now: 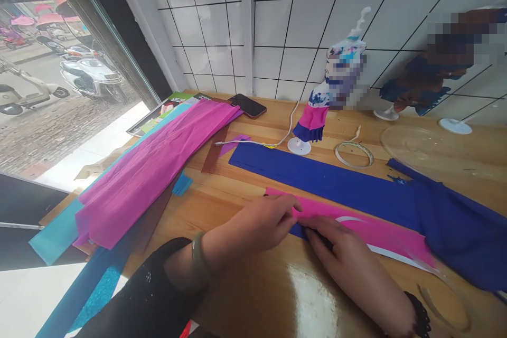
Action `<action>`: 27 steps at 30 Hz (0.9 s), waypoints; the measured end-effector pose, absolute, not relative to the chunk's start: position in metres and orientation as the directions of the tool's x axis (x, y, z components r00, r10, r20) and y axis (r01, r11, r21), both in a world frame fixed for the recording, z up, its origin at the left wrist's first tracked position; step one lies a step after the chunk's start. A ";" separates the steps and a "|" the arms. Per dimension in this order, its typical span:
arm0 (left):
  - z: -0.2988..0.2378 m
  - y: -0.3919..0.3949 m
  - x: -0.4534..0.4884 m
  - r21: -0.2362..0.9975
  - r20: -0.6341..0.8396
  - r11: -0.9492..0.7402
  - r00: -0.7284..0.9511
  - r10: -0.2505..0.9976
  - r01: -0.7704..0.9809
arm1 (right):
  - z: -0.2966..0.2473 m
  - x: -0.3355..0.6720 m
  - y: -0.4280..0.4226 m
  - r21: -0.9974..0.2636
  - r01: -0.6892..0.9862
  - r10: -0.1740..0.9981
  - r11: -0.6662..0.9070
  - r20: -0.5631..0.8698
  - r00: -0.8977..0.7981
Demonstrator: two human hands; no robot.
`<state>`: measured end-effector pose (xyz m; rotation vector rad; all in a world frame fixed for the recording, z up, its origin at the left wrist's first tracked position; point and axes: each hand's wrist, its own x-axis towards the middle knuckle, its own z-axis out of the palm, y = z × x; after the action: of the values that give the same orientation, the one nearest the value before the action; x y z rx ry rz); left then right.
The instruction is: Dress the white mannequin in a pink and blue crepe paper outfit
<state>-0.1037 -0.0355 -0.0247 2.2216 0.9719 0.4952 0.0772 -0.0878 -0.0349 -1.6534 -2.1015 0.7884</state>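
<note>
A long pink crepe-paper strip [380, 232] lies slantwise on the wooden table, with a white tape-like band [396, 256] along its near edge. A bit of dark blue material [299, 231] shows under its left end. My left hand [273, 219] is closed at that left end, its fingertips pressed together at the near edge. Right beside it, my right hand [344, 248] has thumb and fingers closed on the same edge. A pale loose strip [350, 218] curls above the pink surface. Behind lies a wide dark blue strip [325, 174], bunched into folds at the right.
Pink sheets [158, 169] and a light blue sheet [55, 237] are stacked at the left. At the back are a phone [249, 106], a white cable [257, 142], a tape roll [354, 153] and a small figure in a paper dress [312, 121]. A window [71, 79] is at left.
</note>
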 end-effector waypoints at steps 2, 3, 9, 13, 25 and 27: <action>-0.029 -0.037 -0.099 0.662 0.063 -0.528 0.662 0.747 0.532 | -0.034 0.078 -0.088 -0.628 0.761 0.967 0.166 -0.046 -0.249; -0.031 -0.036 -0.097 0.646 0.058 -0.533 0.660 0.749 0.547 | -0.034 0.078 -0.087 -0.632 0.757 0.968 0.166 -0.041 -0.247; -0.037 -0.032 -0.092 0.586 0.025 -0.537 0.649 0.760 0.607 | -0.033 0.082 -0.088 -0.692 0.718 0.969 0.074 -0.121 -0.216; -0.038 -0.032 -0.092 0.589 0.037 -0.544 0.653 0.756 0.597 | -0.034 0.086 -0.088 -0.732 0.681 0.979 0.027 -0.119 -0.167; -0.038 -0.031 -0.094 0.570 0.021 -0.594 0.712 0.702 0.568 | -0.013 0.117 -0.102 -0.706 0.698 0.976 -0.124 -0.212 -0.041; -0.037 -0.032 -0.094 0.563 0.026 -0.619 0.737 0.675 0.547 | -0.017 0.123 -0.106 -0.659 0.749 0.993 -0.073 -0.115 -0.004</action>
<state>-0.0941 -0.0316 -0.0367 2.4037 0.9231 0.3188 0.1227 -0.1056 -0.0166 -1.8699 -1.7972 0.8026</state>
